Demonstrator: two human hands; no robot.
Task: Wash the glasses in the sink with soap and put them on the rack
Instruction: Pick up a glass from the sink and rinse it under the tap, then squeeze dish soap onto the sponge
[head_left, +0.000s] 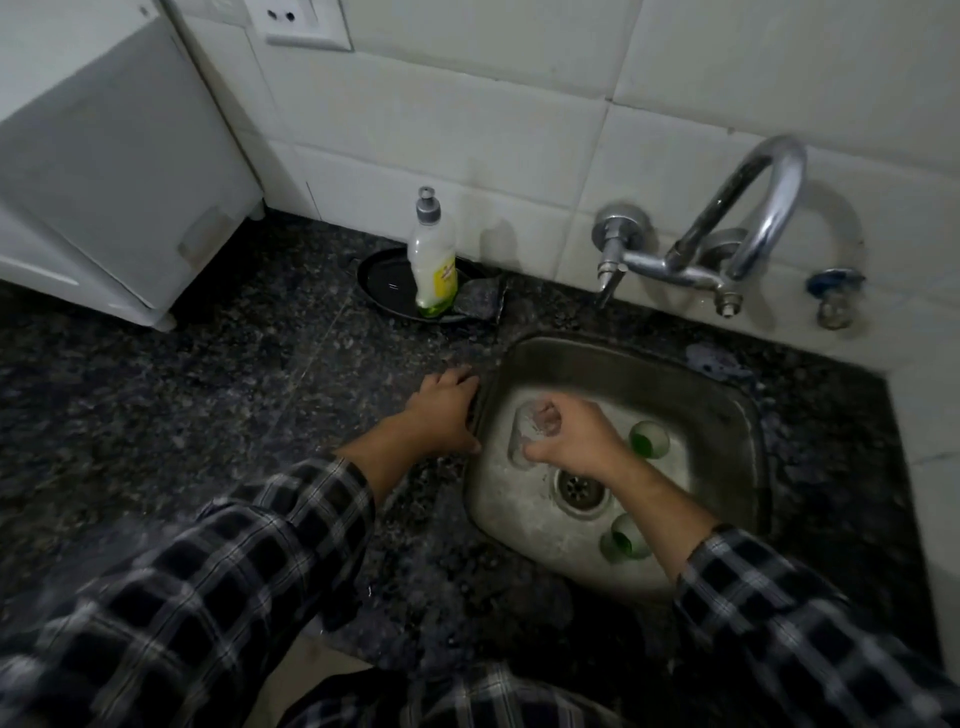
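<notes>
Holding clear glass in right hand grip; left hand relaxed on sink; soap label illegible

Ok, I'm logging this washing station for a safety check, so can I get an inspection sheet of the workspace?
Surface: dark speckled counter with a steel sink set into it.
Job's things: clear glass held inside the sink; two green-tinted glasses on the sink floor; soap bottle standing on a black tray; no rack seen.
Clutter: dark scrub pad leaning on the tray.
Hands: left hand rests on the sink's left rim; right hand grips the clear glass.
Cables: nothing seen.
Surroundings: tiled wall, chrome tap, wall socket, white appliance at left.
</notes>
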